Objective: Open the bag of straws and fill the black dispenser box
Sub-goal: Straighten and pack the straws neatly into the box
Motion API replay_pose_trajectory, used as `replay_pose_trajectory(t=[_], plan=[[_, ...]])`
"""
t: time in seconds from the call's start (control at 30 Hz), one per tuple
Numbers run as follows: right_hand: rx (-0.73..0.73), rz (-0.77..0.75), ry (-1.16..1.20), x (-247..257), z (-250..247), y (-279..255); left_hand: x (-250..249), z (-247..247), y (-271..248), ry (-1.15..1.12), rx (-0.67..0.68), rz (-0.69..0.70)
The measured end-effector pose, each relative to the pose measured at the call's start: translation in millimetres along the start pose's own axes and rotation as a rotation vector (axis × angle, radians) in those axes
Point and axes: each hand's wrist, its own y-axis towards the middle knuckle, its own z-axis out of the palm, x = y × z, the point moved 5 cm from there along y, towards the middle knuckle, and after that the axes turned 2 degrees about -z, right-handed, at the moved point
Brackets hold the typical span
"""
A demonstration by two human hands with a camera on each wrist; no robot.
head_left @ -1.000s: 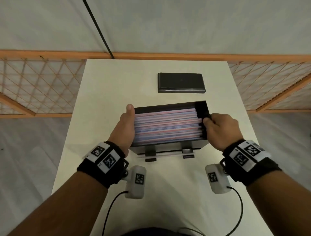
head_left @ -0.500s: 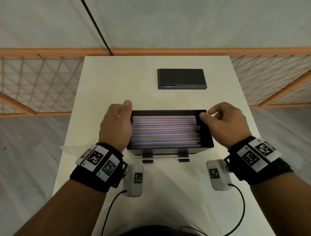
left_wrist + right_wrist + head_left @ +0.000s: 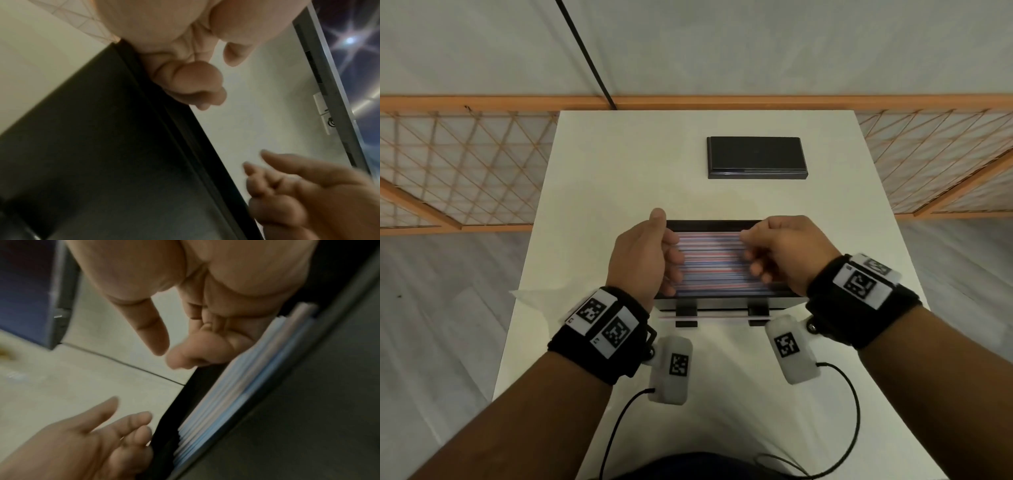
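black dispenser box sits mid-table, near the front edge, packed with straws; its lid lies well apart at the far side. step in hand, by my judgement: levelling the stack. best done with flat, light pats so no straw rides above the rim. left hand and right hand hover over the box ends, fingers loosely curled inward, holding nothing.
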Motion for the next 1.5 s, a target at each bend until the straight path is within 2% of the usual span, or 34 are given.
replay_pose_trajectory(t=[0.07,0.13,0.17,0.2,0.3,0.4,0.5,0.63,0.77,0.87,1.03,1.17,1.33,1.4,1.5], plan=[[0.054,-0.196,-0.250,9.3,1.1,-21.5,1.0,-1.0,1.6,-0.003,-0.014,-0.002],[0.085,-0.496,-0.618,10.6,11.9,-44.6,1.5,-0.9,1.7,0.019,-0.039,0.017],[0.116,-0.602,-0.804,3.5,21.2,-53.5,1.8,-0.7,1.0,0.032,-0.052,0.031],[0.166,-0.640,-0.985,-10.7,31.4,-57.1,2.3,-0.4,0.4,0.037,-0.066,0.044],[0.286,-0.459,-1.424,-65.1,48.7,-47.1,5.0,-2.2,-1.5,-0.028,-0.104,0.069],[0.362,-0.372,-1.634,-98.7,59.9,-31.8,7.2,-6.2,-3.4,-0.167,-0.114,0.074],[0.344,-0.353,-1.698,-115.1,64.4,-16.6,9.2,-9.2,-6.1,-0.271,-0.100,0.053],[0.273,-0.376,-1.708,-113.1,66.8,-9.9,9.2,-13.4,-4.8,-0.342,-0.050,0.018],[0.280,-0.367,-1.691,-104.9,63.7,-17.5,-4.5,-25.5,-2.9,-0.481,-0.027,0.043],[0.277,-0.409,-1.599,-80.4,58.3,-40.0,-16.0,-36.6,-1.6,-0.488,-0.048,0.090],[0.028,-0.545,-1.549,-33.5,30.7,-81.9,-23.0,-42.5,-1.6,-0.484,-0.078,0.125],[-0.085,-0.566,-1.518,0.0,21.7,-67.6,-19.5,-32.4,-2.0,-0.439,-0.055,0.105],[0.042,-0.590,-1.656,-0.6,34.2,-36.9,-11.3,-21.9,-5.6,-0.356,-0.038,0.080],[0.115,-0.554,-1.609,-2.5,34.4,-35.1,-8.5,-21.8,-5.9,-0.318,-0.044,0.076],[0.128,-0.582,-1.493,2.7,30.6,-34.3,-8.2,-23.8,-4.7,-0.274,-0.060,0.083]])
